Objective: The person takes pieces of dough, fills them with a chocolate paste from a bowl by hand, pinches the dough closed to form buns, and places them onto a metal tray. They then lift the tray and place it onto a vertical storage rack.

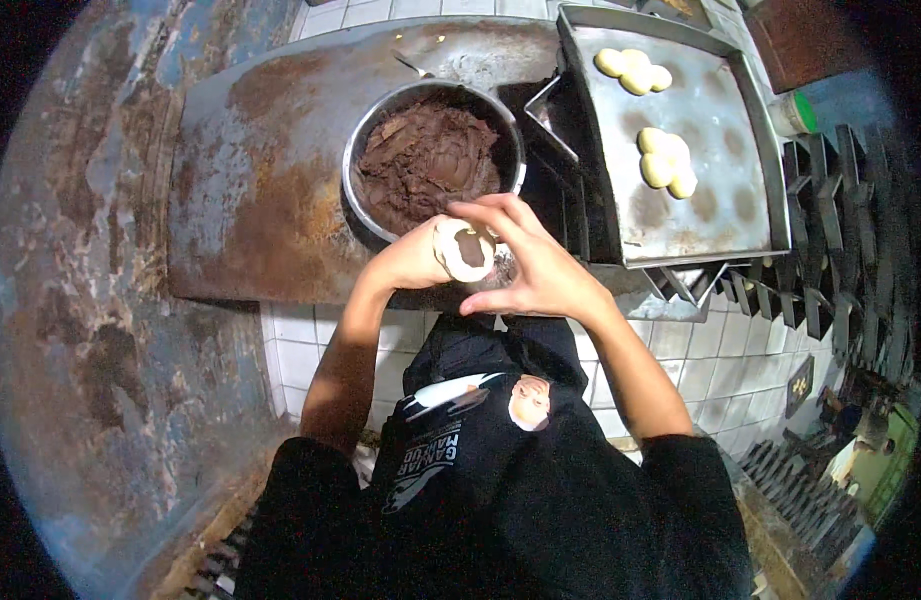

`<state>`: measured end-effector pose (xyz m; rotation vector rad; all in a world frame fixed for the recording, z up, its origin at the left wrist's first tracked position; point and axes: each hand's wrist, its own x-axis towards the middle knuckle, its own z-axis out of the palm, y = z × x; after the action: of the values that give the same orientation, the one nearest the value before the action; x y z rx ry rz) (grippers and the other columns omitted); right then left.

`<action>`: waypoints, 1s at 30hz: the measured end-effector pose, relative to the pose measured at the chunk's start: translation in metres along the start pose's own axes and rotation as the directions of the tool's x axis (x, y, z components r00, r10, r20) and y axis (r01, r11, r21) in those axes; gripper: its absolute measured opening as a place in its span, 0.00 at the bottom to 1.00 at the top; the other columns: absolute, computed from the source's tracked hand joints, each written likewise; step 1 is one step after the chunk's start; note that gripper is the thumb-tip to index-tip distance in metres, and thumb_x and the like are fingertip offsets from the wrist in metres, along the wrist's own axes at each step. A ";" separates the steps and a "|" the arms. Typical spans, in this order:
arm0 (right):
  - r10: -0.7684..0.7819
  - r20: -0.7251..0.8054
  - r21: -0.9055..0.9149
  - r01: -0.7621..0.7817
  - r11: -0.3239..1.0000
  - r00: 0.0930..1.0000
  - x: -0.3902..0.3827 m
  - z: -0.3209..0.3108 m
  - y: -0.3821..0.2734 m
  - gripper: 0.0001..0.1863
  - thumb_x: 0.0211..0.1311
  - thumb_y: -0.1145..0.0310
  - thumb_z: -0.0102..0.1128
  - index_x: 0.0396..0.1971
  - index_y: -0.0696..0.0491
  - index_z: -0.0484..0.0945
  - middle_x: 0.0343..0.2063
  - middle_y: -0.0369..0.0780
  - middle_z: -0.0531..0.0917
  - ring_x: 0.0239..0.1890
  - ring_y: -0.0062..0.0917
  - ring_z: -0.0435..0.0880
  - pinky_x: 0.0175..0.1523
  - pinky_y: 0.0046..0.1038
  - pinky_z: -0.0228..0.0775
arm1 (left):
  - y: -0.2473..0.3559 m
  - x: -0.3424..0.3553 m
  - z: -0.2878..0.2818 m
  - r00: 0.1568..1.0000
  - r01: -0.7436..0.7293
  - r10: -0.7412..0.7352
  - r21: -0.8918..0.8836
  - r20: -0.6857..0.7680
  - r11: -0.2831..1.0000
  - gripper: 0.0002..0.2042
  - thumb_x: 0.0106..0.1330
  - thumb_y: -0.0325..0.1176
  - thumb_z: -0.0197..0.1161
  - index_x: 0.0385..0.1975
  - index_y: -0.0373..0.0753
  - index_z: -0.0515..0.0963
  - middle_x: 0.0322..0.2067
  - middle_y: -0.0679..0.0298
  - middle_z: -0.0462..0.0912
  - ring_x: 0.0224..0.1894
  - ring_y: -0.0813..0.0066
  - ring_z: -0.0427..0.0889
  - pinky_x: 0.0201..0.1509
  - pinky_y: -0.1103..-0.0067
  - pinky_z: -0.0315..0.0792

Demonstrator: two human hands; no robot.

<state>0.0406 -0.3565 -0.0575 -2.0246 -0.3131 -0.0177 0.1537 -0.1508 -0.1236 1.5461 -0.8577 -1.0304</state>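
Observation:
A round of pale dough (450, 268) with a patch of dark brown filling (471, 249) in its middle rests in my left hand (408, 262), whose fingers are mostly hidden under the dough. My right hand (532, 262) curves over the dough's right side, with thumb and fingers apart. Its fingertips reach the far edge of the dough; whether they touch it I cannot tell. Just beyond both hands stands a round metal bowl (516, 150) of thick dark brown paste (425, 160).
The bowl stands on a stained metal table (250, 190). A thin metal utensil (410, 64) lies behind it. To the right, a large metal tray (715, 225) carries clusters of pale dough balls (666, 160), raised on a dark metal rack (550, 120). A green-lidded container (798, 112) stands beyond.

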 end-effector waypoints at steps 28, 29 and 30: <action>-0.007 -0.180 -0.080 -0.008 0.997 0.984 -0.015 -0.100 -0.067 0.20 0.55 0.66 0.81 0.48 0.51 0.89 0.42 0.41 0.82 0.45 0.31 0.86 0.49 0.31 0.80 | 0.112 0.018 0.060 0.991 -0.135 0.055 -0.852 -0.124 0.506 0.18 0.70 0.34 0.57 0.59 0.40 0.71 0.40 0.69 0.79 0.38 0.84 0.78 0.36 0.87 0.72; 0.026 -0.218 -0.019 -0.030 0.999 0.976 -0.019 -0.107 -0.068 0.16 0.57 0.71 0.79 0.46 0.51 0.91 0.41 0.40 0.84 0.44 0.26 0.87 0.46 0.28 0.81 | 0.118 0.021 0.066 0.991 -0.137 0.057 -0.850 -0.125 0.508 0.18 0.70 0.34 0.57 0.59 0.40 0.71 0.40 0.69 0.79 0.38 0.84 0.78 0.36 0.87 0.72; 0.023 -0.219 -0.020 -0.028 0.999 0.975 -0.024 -0.112 -0.067 0.16 0.57 0.71 0.79 0.46 0.51 0.91 0.41 0.40 0.84 0.44 0.26 0.87 0.46 0.28 0.81 | 0.124 0.024 0.075 0.973 -0.189 0.042 -0.684 -0.226 0.705 0.17 0.71 0.35 0.60 0.57 0.39 0.72 0.40 0.69 0.79 0.37 0.85 0.77 0.36 0.88 0.71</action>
<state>0.0160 -0.4312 0.0494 -2.0269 -0.1479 -0.2281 0.0918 -0.2251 -0.0128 0.8936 -0.3358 -0.9386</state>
